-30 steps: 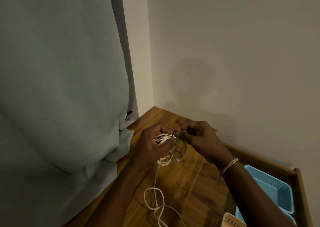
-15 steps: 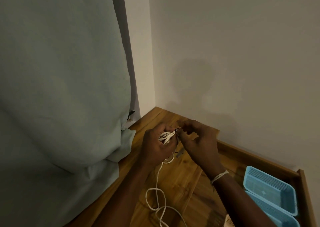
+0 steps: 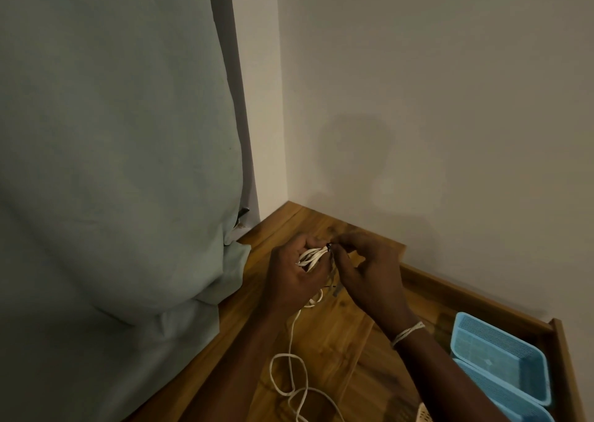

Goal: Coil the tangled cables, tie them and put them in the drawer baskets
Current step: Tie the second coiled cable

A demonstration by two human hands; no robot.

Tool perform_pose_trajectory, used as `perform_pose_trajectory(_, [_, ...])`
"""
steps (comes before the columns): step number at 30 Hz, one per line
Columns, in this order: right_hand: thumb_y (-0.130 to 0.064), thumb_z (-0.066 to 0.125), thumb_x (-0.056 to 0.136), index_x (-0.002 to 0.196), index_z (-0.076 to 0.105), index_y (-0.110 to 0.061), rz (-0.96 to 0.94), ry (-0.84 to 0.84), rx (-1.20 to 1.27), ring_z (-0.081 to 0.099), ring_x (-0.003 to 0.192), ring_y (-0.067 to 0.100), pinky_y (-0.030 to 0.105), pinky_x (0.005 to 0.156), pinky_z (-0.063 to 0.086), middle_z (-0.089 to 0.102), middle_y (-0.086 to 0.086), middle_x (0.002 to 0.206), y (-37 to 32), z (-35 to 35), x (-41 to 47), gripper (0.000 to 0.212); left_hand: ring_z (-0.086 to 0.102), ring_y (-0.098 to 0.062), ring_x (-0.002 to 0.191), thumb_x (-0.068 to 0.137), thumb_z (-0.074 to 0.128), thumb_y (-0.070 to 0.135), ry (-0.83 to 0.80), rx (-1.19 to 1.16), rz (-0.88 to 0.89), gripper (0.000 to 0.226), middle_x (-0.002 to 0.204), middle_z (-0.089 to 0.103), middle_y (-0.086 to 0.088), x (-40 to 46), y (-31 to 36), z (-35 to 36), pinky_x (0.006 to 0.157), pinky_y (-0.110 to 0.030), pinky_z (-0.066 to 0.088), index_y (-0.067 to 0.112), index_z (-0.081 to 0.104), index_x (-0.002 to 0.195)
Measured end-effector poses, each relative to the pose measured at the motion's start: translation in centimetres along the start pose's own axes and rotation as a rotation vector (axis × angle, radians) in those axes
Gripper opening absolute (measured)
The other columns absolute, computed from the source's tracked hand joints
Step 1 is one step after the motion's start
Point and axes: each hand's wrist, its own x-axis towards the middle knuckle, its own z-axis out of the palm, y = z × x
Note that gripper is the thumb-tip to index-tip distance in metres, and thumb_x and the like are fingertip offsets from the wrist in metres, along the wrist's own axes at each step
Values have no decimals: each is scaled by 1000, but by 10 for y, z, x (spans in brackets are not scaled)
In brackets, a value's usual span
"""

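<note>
Left hand (image 3: 289,280) grips coil (image 3: 310,256); right hand (image 3: 369,273) fingers pinch tie (image 3: 329,245). Tying underway; tail (image 3: 289,373) loose, baskets (image 3: 498,360) empty.

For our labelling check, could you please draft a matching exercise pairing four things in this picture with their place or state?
Things:
1. bundled white cable
2. loose cable loops
3. blue basket
4. white string band

Places or states:
A. around the right wrist
B. standing empty at the right
C. gripped in the left hand
D. trailing on the wooden top

Pairs: 1-C, 2-D, 3-B, 4-A
</note>
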Motion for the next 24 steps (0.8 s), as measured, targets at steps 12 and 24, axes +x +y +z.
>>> perform_pose_trajectory(12, [-5,67,92,106,74,-16,-47,23,153,68,86,5,17,69,55,73,-7,92,-2,6,0,19,65,-5,70,80,70,32,-14,2,-4,23,80,65,14,-1,9,-6,56,-14,52,17,62,95])
perform_pose_trajectory(24, [-7,71,88,105,76,-29,-27,56,111,66,87,-9,53,89,57,62,-38,93,-13,12,-9,28,69,-7,83,81,75,9,32,-91,-240,26,92,71,9,-8,5,-7,69,-26,60,21,65,102])
